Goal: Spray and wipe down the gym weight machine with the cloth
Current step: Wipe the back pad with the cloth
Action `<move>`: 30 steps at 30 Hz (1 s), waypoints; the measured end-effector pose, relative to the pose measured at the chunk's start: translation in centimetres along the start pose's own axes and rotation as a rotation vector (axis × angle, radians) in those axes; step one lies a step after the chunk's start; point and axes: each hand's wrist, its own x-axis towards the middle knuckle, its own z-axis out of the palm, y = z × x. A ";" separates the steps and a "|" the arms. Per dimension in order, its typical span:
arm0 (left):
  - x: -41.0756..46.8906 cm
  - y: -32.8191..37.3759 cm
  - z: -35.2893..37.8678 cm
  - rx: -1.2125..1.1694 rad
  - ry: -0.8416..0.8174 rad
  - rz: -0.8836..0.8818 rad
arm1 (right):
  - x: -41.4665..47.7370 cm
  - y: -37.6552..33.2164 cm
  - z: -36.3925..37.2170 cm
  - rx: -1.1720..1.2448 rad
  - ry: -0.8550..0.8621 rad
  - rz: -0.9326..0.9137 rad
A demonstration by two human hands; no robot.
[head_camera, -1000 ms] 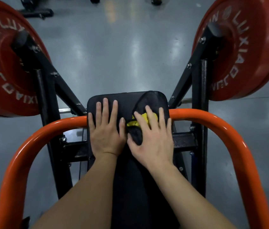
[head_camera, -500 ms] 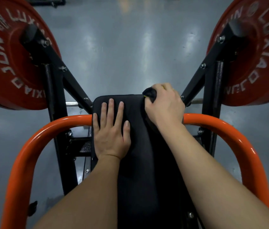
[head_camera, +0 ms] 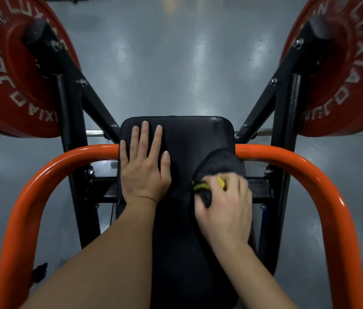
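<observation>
l hand (head_camera: 144, 172): flat, fingers spread, on black pad (head_camera: 182, 139)
r hand (head_camera: 225, 208): fingers curled round dark cloth (head_camera: 217, 162) w/ yellow edge, on pad

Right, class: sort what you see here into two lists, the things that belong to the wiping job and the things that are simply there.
In the job:
- dark cloth with yellow edge, gripped by the right hand
- black pad, being wiped
- left hand, flat on the pad

Simply there:
- orange bar
- left red plate
- right red plate
- grey floor
</observation>
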 end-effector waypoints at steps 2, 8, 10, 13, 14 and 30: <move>0.1 -0.1 0.1 0.013 -0.012 -0.001 | 3.5 -1.1 -0.1 0.018 0.028 0.037; 0.0 0.0 -0.3 0.023 -0.055 -0.001 | 8.1 -1.7 -0.1 0.053 -0.114 0.032; 0.0 0.0 -0.3 0.026 -0.054 0.000 | 6.6 -0.7 -0.5 0.022 -0.118 -0.059; 0.0 0.0 -0.2 0.027 -0.048 -0.003 | 3.5 0.9 -0.4 0.046 -0.090 -0.072; 0.0 0.0 -0.2 0.024 -0.049 -0.003 | 1.9 1.3 -0.3 0.058 -0.070 -0.047; 0.0 0.0 -0.1 0.025 -0.032 0.001 | 9.8 0.5 0.1 0.145 -0.025 -0.084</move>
